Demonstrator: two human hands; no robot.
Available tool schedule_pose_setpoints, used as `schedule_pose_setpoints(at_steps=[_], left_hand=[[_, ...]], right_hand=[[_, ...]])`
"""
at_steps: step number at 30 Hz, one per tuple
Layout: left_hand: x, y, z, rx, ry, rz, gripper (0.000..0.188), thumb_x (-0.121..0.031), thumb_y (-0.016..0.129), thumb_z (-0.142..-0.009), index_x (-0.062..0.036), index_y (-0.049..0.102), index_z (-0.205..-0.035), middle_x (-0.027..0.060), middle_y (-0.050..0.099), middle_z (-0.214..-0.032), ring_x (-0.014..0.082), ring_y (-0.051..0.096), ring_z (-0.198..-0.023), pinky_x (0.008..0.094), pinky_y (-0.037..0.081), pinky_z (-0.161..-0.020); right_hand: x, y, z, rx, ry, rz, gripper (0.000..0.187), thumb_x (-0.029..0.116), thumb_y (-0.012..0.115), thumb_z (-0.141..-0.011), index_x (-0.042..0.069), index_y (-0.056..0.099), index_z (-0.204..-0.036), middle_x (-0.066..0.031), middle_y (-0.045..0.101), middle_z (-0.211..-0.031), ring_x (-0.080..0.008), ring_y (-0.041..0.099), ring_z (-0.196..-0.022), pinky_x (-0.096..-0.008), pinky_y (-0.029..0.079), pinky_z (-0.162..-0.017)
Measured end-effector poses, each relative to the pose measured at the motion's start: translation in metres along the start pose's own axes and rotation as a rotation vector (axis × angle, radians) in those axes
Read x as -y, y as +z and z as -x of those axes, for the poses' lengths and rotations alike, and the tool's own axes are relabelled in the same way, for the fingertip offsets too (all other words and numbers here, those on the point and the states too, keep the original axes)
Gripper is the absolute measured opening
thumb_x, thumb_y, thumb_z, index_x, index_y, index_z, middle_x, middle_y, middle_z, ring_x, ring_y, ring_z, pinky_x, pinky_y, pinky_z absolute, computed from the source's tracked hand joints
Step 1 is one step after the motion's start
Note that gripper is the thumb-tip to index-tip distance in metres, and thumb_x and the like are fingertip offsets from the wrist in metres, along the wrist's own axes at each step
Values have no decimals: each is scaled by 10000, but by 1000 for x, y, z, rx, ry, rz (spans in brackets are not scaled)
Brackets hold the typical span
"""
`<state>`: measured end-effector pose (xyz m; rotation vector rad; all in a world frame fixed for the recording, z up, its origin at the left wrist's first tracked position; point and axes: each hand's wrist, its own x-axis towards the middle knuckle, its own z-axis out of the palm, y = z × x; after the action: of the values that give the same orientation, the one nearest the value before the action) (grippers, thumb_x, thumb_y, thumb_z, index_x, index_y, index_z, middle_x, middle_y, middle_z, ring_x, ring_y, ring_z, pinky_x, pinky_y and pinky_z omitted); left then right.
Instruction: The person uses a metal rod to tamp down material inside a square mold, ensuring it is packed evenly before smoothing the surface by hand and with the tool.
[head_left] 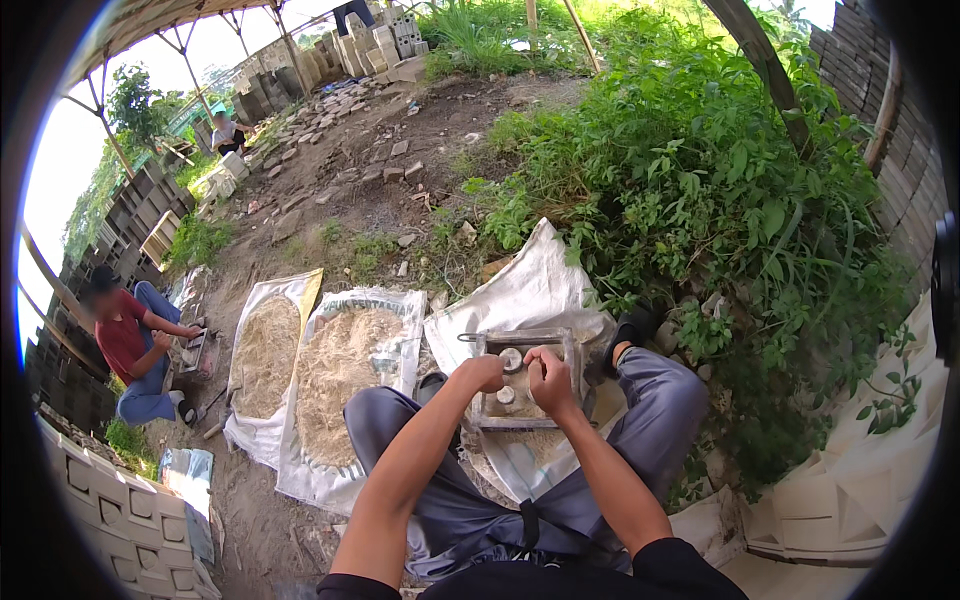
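Note:
A square, dusty frame (520,423) stands between my legs on a white sack (530,270). Inside it are a round, pale knob-like piece (511,360) and a smaller round one (506,395). My left hand (486,373) is closed at the frame's left side, close to the larger round piece. Within the frame's right half, my right hand (548,380) is closed too, its fingers bent inward. What either hand grips is hidden by the fingers. A thin metal loop (468,338) sticks out at the frame's far left corner.
Two white sacks spread with pale, sand-like material (350,350) lie to my left. Beyond them a person in a red shirt (130,335) sits working. Leafy plants (690,150) crowd the right. Patterned pale blocks (110,505) stand lower left; more (830,490) lie lower right.

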<state>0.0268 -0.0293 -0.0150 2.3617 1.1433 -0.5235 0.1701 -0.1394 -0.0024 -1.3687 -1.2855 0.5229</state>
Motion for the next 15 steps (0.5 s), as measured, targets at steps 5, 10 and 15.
schedule_pose_setpoints(at_steps=[5,10,15], left_hand=[[-4,-4,12,-57,118,37,274,-213,575,-824,-32,661,-1010,196,670,-1031,355,637,-980,454,504,-827],[2,-4,10,-204,261,236,256,-264,569,-870,-46,652,-975,213,665,-951,401,620,-901,485,485,-764],[17,10,-2,-324,261,257,257,-274,589,-880,-30,640,-943,204,665,-906,402,621,-884,496,480,-759]], right_hand=[[3,-7,-4,-23,9,-61,132,89,481,-858,24,594,-840,-84,488,-566,-138,486,-502,-309,368,-488],[7,-22,-4,-29,29,-40,101,77,508,-850,25,593,-861,-122,580,-650,-197,569,-539,-335,424,-515],[-2,-32,1,-111,79,-64,84,59,530,-868,30,586,-923,-33,536,-602,-75,492,-500,-265,360,-478]])
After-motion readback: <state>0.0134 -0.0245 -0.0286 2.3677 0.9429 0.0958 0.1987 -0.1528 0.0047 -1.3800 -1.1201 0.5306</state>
